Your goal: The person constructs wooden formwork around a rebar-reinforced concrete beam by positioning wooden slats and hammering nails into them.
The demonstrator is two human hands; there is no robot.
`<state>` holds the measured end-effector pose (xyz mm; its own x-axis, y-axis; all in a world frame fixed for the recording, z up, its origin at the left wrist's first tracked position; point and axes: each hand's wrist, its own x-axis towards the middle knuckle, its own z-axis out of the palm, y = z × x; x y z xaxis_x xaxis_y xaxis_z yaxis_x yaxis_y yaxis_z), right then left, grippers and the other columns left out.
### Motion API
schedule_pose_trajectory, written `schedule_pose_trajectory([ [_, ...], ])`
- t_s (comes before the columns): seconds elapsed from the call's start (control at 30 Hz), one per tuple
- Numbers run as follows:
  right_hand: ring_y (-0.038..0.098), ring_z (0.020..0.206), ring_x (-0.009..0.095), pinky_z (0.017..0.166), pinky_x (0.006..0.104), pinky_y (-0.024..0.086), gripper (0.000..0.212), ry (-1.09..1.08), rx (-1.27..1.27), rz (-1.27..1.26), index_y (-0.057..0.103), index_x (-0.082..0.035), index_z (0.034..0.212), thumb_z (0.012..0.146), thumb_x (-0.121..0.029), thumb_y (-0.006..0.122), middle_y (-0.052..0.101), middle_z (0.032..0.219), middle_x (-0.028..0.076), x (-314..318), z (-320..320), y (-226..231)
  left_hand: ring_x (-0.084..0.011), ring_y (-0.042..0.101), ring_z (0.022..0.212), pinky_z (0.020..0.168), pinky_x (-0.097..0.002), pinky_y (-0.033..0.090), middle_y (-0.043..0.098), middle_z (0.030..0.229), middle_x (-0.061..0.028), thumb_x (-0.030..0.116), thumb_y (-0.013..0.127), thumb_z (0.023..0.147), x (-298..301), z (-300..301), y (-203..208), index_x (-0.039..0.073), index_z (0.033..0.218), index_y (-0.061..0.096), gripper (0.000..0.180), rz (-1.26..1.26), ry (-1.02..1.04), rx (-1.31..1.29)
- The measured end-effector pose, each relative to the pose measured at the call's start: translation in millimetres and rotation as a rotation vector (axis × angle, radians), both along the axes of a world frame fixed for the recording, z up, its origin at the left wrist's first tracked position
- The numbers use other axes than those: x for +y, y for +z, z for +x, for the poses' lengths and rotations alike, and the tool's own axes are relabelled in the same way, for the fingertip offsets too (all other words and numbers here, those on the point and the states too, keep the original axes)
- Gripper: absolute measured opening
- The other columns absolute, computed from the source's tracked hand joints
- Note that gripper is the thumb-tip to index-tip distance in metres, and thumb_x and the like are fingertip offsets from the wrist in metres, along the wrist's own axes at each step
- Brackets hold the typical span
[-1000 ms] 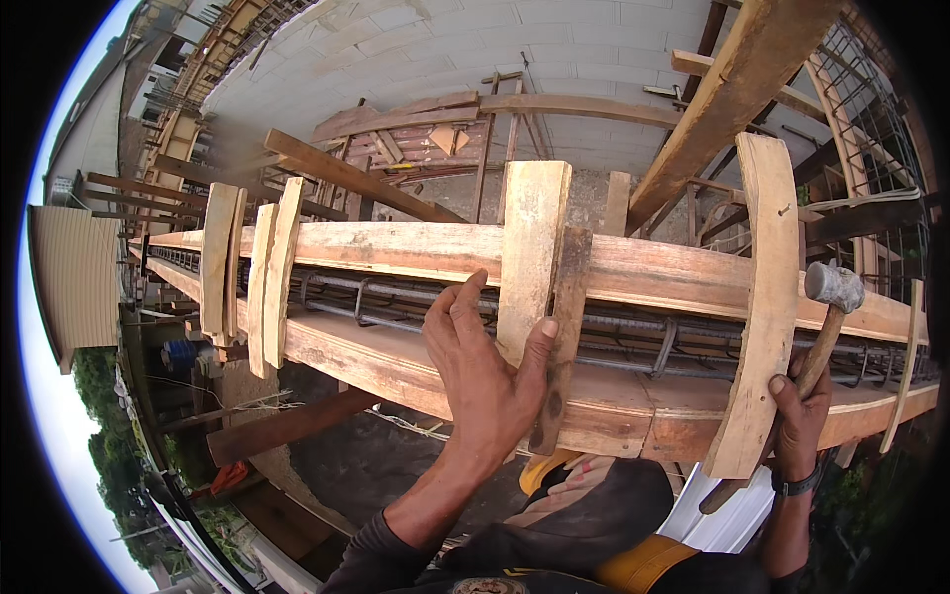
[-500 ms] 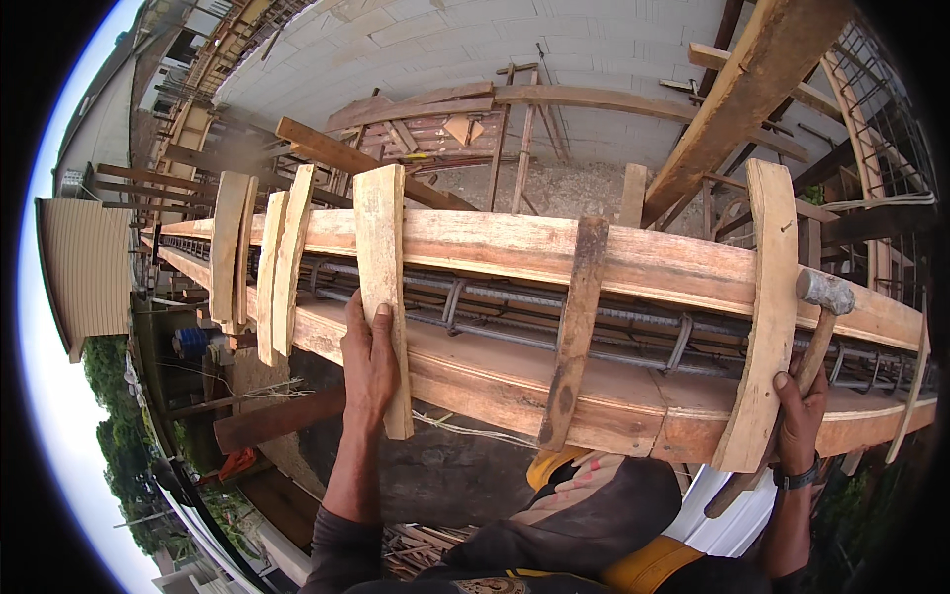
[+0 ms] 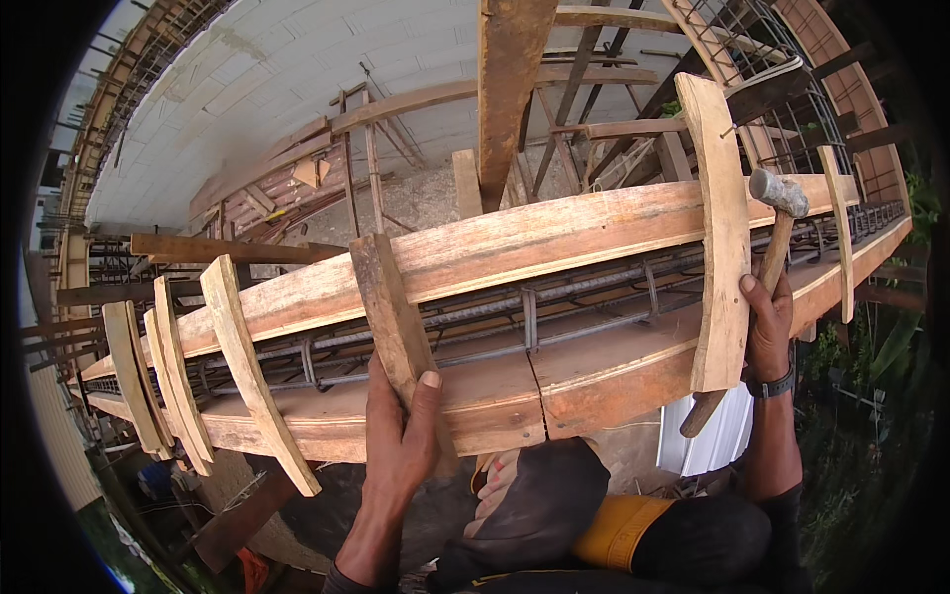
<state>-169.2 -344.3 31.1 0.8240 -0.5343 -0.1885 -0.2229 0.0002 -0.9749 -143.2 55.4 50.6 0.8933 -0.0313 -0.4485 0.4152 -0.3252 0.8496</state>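
Note:
A long beam form runs across the view, with a far plank (image 3: pixel 564 226) and a near plank (image 3: pixel 633 376). Between them lies a steel rebar cage (image 3: pixel 584 287). My left hand (image 3: pixel 401 441) grips the lower part of a dark, stained wooden slat (image 3: pixel 384 302) that lies across both planks, thumb on one side and fingers on the other. In my right hand (image 3: pixel 768 322) is a hammer (image 3: pixel 778 195), its head up and its handle slanting down behind a pale wooden slat (image 3: pixel 720 257). The right thumb touches that slat's edge; a nail sticks out near its top.
Several more pale slats (image 3: pixel 247 366) cross the form at the left, and one (image 3: pixel 839 233) at the far right. A thick timber (image 3: pixel 510 99) rises beyond the form, before a grey block wall (image 3: pixel 247 89). White corrugated sheet (image 3: pixel 708 436) lies below, beside my knees.
My view has swung to the right. My left hand has left a pale slat and now holds the dark slat. The hammer stays in my right hand by the same pale slat.

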Motion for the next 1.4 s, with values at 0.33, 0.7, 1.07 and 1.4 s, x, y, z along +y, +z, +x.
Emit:
schedule_pose_trajectory([
  [0.33,0.065,0.076,0.011,0.067,0.0257,0.056,0.036,-0.109,-0.013,0.074,0.052,0.000,0.112,0.090,-0.021,0.071,0.063,0.092,0.007,-20.4,-10.9,-8.8,-0.0433,0.029,0.141,0.114,-0.0476,0.030,0.022,0.149,-0.0355,0.051,0.036,0.104,-100.1,17.9,0.2,-0.013,0.150,0.008,0.083,-0.169,-0.445,-0.012],
  [0.7,0.064,0.075,0.011,0.066,0.0246,0.054,0.034,-0.110,0.035,0.037,0.054,-0.001,0.110,0.091,-0.025,0.071,0.063,0.091,0.006,-18.3,-4.7,-7.1,-0.0453,0.056,0.116,0.100,-0.0497,0.042,0.053,0.123,-0.0362,0.055,0.038,0.102,-117.1,10.6,-16.0,-0.014,0.148,0.013,0.087,0.133,-0.535,-0.113],
  [1.07,0.063,0.077,0.010,0.066,0.0249,0.052,0.039,-0.121,0.114,-0.103,0.054,0.000,0.115,0.094,-0.029,0.068,0.063,0.093,0.005,-27.0,-12.4,-12.1,-0.0390,0.049,0.108,0.100,-0.0489,0.033,0.052,0.122,-0.0305,0.041,0.036,0.105,-22.1,-3.1,6.2,-0.014,0.145,0.029,0.068,0.108,-0.302,-0.123],
  [1.4,0.061,0.085,0.011,0.075,0.0244,0.051,0.052,-0.031,0.164,-0.168,0.051,0.004,0.124,0.093,-0.034,0.068,0.062,0.098,0.007,-28.5,-7.2,-13.9,-0.0354,0.051,0.113,0.099,-0.0456,0.039,0.055,0.122,-0.0260,0.044,0.035,0.105,-5.1,-4.4,-4.1,-0.005,0.143,0.038,0.062,0.087,-0.201,-0.052],
])
